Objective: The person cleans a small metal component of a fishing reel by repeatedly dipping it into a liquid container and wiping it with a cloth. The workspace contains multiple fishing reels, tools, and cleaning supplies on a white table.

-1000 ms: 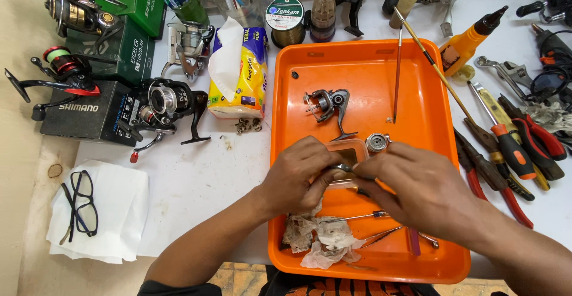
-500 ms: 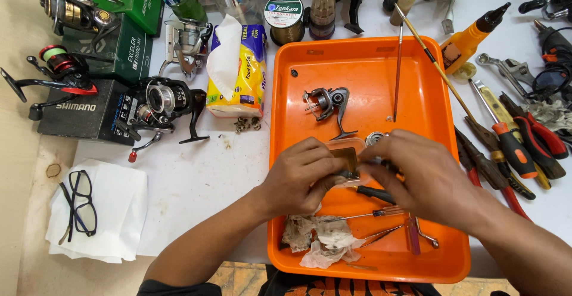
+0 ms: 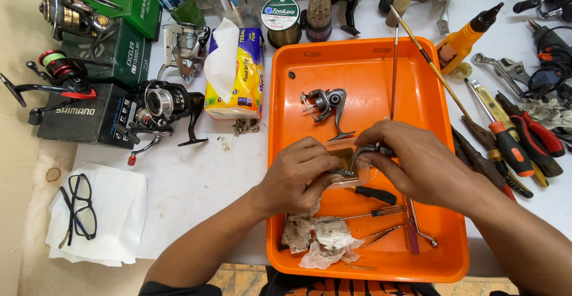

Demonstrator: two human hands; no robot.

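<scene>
Both hands work over an orange tray [image 3: 286,93]. My left hand [image 3: 298,177] pinches the lower end of a small grey metal reel part [image 3: 357,156] beside a little clear plastic box [image 3: 344,155]. My right hand [image 3: 411,159] grips the upper end of the same curved part. A grey reel body [image 3: 325,105] lies in the tray just beyond the hands. Below them lie a black-handled tool [image 3: 375,194], thin screwdrivers [image 3: 369,214] and a soiled tissue [image 3: 319,239].
Left of the tray stand a tissue pack [image 3: 238,72], several fishing reels [image 3: 161,108] on dark boxes [image 3: 80,117] and glasses [image 3: 77,209] on a white cloth. Right of it lie screwdrivers and pliers [image 3: 512,147] and an orange bottle [image 3: 468,39]. A thin rod [image 3: 429,63] crosses the tray's corner.
My right hand has lifted and shifted right, drawing the curved metal part up from the clear box. My left hand stays low, holding its other end.
</scene>
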